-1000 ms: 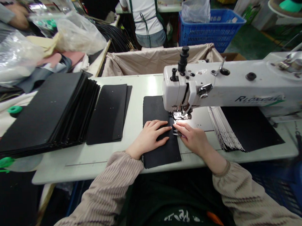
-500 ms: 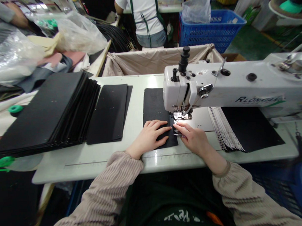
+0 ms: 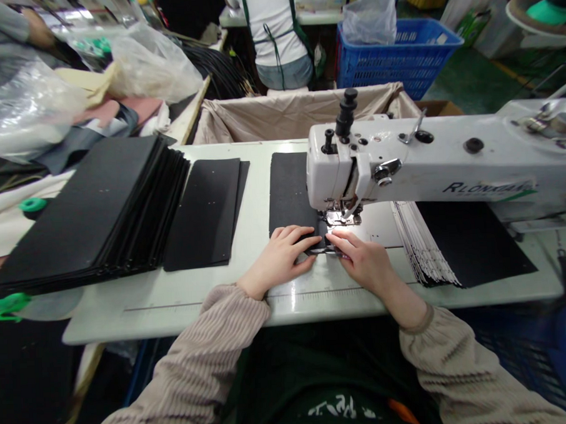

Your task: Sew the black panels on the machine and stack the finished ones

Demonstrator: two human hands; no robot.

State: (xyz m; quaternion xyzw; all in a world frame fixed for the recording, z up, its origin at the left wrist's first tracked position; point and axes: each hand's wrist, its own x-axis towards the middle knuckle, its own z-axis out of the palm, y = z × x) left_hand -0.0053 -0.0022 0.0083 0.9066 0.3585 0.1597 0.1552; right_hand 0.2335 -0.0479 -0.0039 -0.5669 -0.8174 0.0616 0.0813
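Head view: looks down on a white surface [image 3: 183, 297] with a sewing machine [image 3: 403, 163] across the right half.
Piece in work: black panel [image 3: 289, 193], lying flat under the machine head, near end beneath the fingers, far end reaching toward the back edge.
Left hand [image 3: 280, 259]: flat and spread, palm down, pressing the panel's near end; grip not closed on anything.
Right hand [image 3: 367, 261]: fingers pinched on small metal snips [image 3: 326, 250], tips just beside the presser foot [image 3: 342, 217].
Doing the step well, as judged: keep left palm flat so the panel stays square to the foot; keep fingertips clear of the needle; let the feed carry the piece, not push it; hold snips low and level, touching only the edge.
Risk, as judged: skewed seam if the palm lifts or drags.
Left of the piece: single black panels [image 3: 203, 209], then a tall fanned stack [image 3: 90, 208].
Right of the machine: white-edged stack [image 3: 420, 243] under the arm.
Behind: fabric-lined bin [image 3: 279, 115], blue crate [image 3: 398, 51], a person in a white shirt [image 3: 275, 31] facing away.
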